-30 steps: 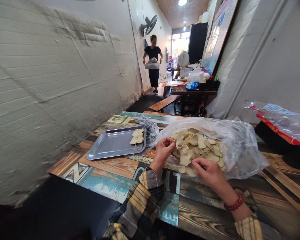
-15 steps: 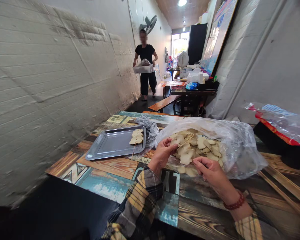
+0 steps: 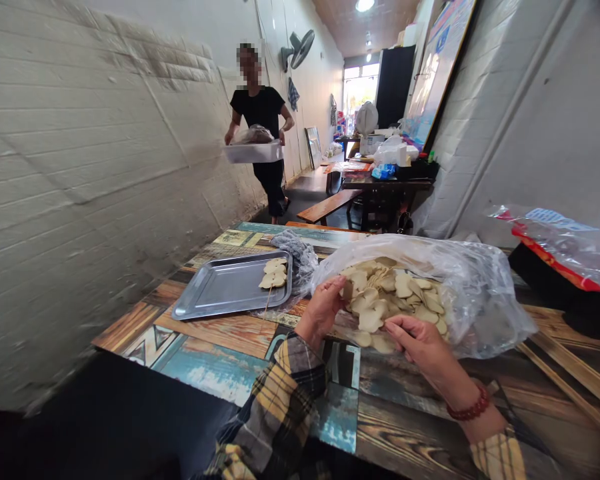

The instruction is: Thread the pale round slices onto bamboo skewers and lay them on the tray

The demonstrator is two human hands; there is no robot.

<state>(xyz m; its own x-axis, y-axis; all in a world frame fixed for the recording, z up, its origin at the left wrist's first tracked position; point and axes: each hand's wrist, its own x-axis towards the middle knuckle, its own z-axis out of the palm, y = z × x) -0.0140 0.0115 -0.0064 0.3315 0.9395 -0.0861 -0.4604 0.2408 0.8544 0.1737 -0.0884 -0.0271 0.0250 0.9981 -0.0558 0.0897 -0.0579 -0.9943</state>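
A clear plastic bag [image 3: 490,293] lies spread on the table, with a heap of thin pale slices [image 3: 380,293] in its mouth; whether they are potato or something else is unclear. My left hand [image 3: 323,308] is at the heap's left side, thumb and fingers closed on a pale slice [image 3: 348,289]. At the front right of the heap, my right hand [image 3: 416,337] is pinched, fingertips beside a slice; what it grips is too thin or hidden to make out. Left of the bag, a metal tray [image 3: 215,287] bears skewered slices [image 3: 273,273], the stick jutting over its front rim.
Long thin wooden sticks [image 3: 575,373] lie at the right. A crumpled grey plastic bag [image 3: 293,247] touches the tray's back corner. A red-edged plastic package [image 3: 555,250] rests on a black container. Beyond the table, a person [image 3: 257,120] carries a white bin [image 3: 254,152] near benches.
The person with the bin has walked closer and to the left. My left fingertips have shifted slightly against the slice; my right hand stays almost in place, still pinched.
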